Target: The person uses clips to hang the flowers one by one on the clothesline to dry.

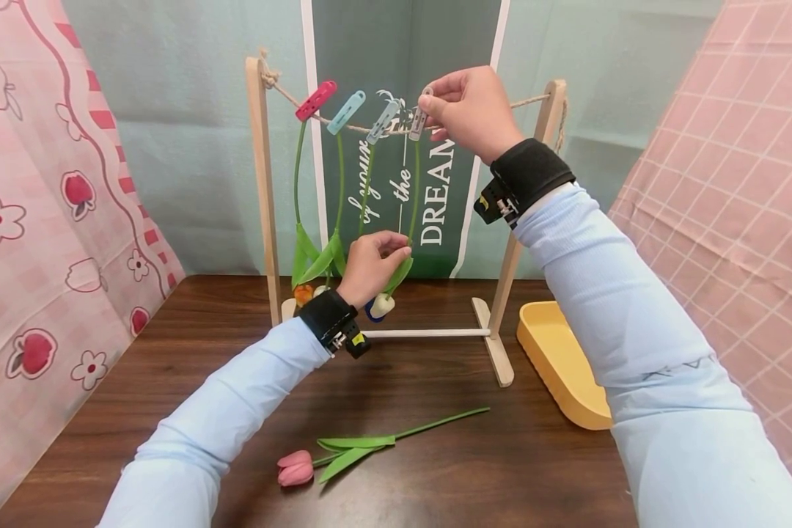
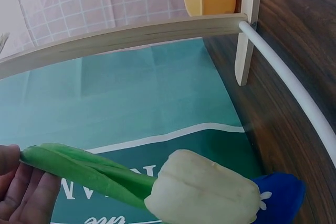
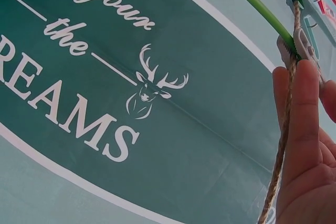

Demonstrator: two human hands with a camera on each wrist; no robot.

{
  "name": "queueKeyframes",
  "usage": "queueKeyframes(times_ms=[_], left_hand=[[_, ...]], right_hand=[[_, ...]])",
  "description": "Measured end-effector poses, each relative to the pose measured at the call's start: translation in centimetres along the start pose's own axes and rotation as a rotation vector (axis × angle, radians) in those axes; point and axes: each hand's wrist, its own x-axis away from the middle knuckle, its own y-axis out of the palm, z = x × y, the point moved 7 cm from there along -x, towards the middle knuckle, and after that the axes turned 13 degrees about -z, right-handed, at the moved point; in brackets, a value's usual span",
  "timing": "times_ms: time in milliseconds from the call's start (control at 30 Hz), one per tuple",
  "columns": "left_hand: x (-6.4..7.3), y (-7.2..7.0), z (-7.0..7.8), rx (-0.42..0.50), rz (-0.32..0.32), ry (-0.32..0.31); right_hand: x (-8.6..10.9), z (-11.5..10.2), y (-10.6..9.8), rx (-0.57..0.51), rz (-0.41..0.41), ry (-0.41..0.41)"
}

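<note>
My right hand [image 1: 478,106] pinches a grey clothespin [image 1: 419,121] at the rope [image 1: 528,101]; its jaws sit over the rope and a green stem [image 3: 257,3]. Below, the left hand [image 1: 369,268] pinches the same flower where its leaves meet the stem. This white artificial tulip [image 2: 202,190] hangs head down. To the left, a red clothespin [image 1: 317,100], a light blue one [image 1: 346,112] and a pale blue-grey one [image 1: 383,122] hold further stems on the rope. An orange tulip [image 1: 303,295] hangs at the far left; the left hand partly hides the others.
A wooden stand [image 1: 262,183] with a white crossbar [image 1: 429,333] carries the rope. On the brown table [image 1: 191,381] lies a pink tulip [image 1: 295,468] at the front. A yellow bin [image 1: 554,352] stands at right, partly behind my right sleeve. Behind hangs a green printed cloth [image 3: 157,145].
</note>
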Motion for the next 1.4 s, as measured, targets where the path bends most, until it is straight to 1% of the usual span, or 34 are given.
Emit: queueKeyframes(times_ms=[267, 400, 500, 633, 800, 1000, 1133, 1233, 1400], left_hand=[[0.1, -0.2, -0.3, -0.006, -0.014, -0.008], [0.1, -0.6, -0.4, -0.004, -0.011, 0.0], [0.2, -1.0, -0.3, -0.005, -0.003, 0.006], [0.5, -1.2, -0.4, -0.013, -0.008, -0.006], [0.9, -1.3, -0.4, -0.026, -0.015, -0.019], [1.1, -1.4, -0.6, -0.027, -0.018, -0.043], [1.3, -1.5, -0.7, -0.019, -0.021, -0.052], [1.4, -1.6, -0.6, -0.018, -0.019, -0.049], [1.4, -1.9, -0.5, -0.017, -0.016, -0.037]], right_hand=[[0.0, -0.2, -0.1, 0.008, 0.014, 0.005], [0.1, -0.2, -0.5, 0.018, 0.031, 0.009], [0.2, -0.1, -0.9, -0.013, 0.048, 0.005], [0.4, -0.1, -1.3, -0.06, 0.072, -0.024], [1.1, -0.1, -1.7, -0.061, 0.083, -0.062], [2.1, -0.1, -2.1, -0.108, 0.098, -0.09], [2.8, -0.3, -2.2, -0.097, 0.096, -0.113], [3.3, -0.4, -2.3, -0.077, 0.098, -0.126], [4.0, -0.3, -2.4, -0.09, 0.102, -0.128]])
